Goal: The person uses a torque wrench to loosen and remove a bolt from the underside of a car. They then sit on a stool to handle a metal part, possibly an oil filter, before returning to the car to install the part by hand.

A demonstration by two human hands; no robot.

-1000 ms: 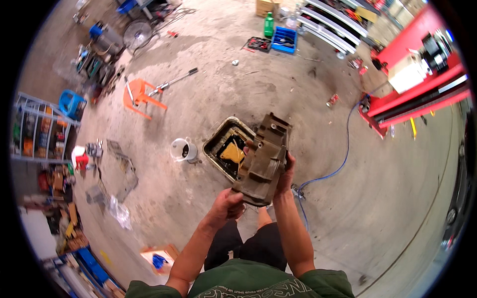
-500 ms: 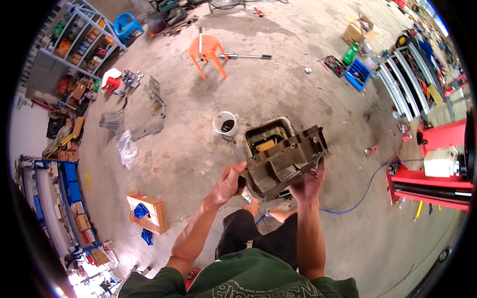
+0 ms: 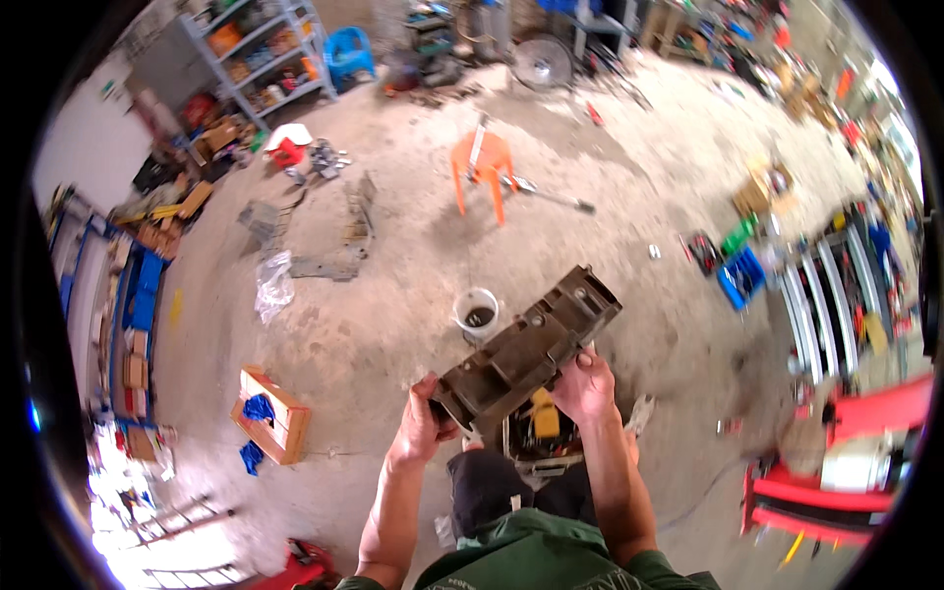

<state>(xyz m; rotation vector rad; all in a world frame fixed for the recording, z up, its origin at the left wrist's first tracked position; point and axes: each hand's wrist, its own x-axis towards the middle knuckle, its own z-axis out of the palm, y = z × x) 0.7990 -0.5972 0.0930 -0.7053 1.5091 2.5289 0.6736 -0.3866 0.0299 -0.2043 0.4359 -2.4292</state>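
A long, brown, ribbed engine part (image 3: 526, 344) is held tilted in front of me, its right end pointing up and away. My left hand (image 3: 423, 421) has its fingers wrapped round the near left end. Along the right part of the near edge, my right hand (image 3: 585, 385) grips it from below, thumb on the side. Beneath the part, close to my feet, stands a rectangular tray (image 3: 551, 472) on the floor, partly hidden by the part and my right forearm. Inside it lies a yellow block-like thing (image 3: 544, 418).
Just beyond the part stands a white bucket (image 3: 462, 313) with dark contents. Farther off is an orange stool (image 3: 482, 157) with a long metal tool on it. A wooden box (image 3: 285, 418) sits at left. A blue crate (image 3: 740, 278) and red equipment (image 3: 816, 497) are at right.
The view has shifted, so floor things sit lower and mostly farther right. The tray, before beyond the engine part, now shows on its near side. Both hands still hold the part.
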